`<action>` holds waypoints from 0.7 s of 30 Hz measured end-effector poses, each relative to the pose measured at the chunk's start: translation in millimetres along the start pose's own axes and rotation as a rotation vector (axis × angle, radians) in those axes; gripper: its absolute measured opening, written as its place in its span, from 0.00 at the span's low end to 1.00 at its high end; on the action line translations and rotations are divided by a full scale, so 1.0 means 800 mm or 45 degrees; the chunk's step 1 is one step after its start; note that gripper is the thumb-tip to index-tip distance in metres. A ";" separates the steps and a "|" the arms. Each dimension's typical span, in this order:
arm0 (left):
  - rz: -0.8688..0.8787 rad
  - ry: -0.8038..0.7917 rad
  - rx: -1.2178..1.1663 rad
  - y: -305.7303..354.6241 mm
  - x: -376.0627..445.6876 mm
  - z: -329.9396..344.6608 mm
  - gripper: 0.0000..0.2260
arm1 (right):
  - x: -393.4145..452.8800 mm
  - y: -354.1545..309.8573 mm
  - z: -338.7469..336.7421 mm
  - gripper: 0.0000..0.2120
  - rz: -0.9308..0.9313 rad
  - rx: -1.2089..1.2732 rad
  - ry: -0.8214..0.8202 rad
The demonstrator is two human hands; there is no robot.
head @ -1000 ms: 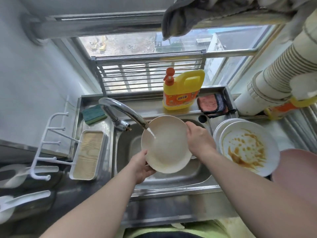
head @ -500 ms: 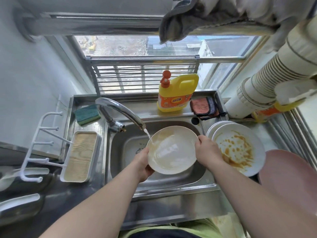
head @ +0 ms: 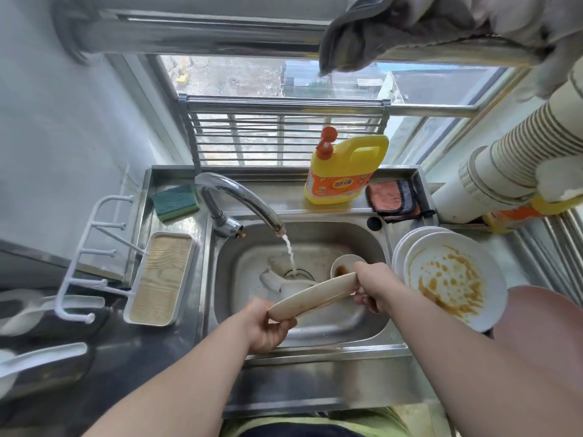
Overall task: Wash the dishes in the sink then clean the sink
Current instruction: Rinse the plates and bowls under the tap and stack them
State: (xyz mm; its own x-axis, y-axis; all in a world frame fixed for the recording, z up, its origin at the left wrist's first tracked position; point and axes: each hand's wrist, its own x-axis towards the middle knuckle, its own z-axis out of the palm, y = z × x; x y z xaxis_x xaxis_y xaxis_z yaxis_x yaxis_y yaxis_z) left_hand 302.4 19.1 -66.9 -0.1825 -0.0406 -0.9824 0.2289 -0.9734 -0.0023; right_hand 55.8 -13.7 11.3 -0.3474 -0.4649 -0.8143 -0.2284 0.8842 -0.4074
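A cream plate (head: 312,296) is held edge-on over the steel sink (head: 372,241). My left hand (head: 268,326) grips its lower left rim and my right hand (head: 372,287) grips its upper right rim. Water runs from the tap (head: 243,197) straight down to the drain, clear of the plate. In the basin lie a small cup (head: 345,266) with brown residue and a white utensil (head: 274,279). A stack of white plates (head: 454,279), the top one smeared with brown sauce, sits on the right counter.
A yellow detergent bottle (head: 342,170), a green sponge (head: 175,201) and a folded cloth (head: 394,200) sit on the ledge behind the sink. A wood-lined tray (head: 159,279) and white rack (head: 94,257) are left. Stacked paper cups (head: 504,171) lean at right. A pink lid (head: 542,323) lies at the right edge.
The plate was face-up under the water stream. Both hands have lowered it and tipped it on edge, out of the stream, so the cup and utensil in the basin now show.
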 end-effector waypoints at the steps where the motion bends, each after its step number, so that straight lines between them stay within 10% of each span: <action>1: 0.001 0.007 0.013 0.001 -0.002 -0.003 0.13 | -0.001 -0.004 0.002 0.07 -0.014 0.000 -0.022; 21: 0.856 0.217 0.311 0.064 -0.090 -0.028 0.26 | 0.034 0.038 0.093 0.14 -0.214 -0.265 -0.209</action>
State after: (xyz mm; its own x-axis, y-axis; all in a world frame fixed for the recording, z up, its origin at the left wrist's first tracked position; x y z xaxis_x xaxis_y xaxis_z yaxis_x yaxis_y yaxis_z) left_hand 349.0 -23.0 -0.3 0.0778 -0.6304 -0.7723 0.0158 -0.7738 0.6332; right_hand 106.9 3.5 -53.9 -0.1412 -0.5751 -0.8058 -0.4575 0.7597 -0.4620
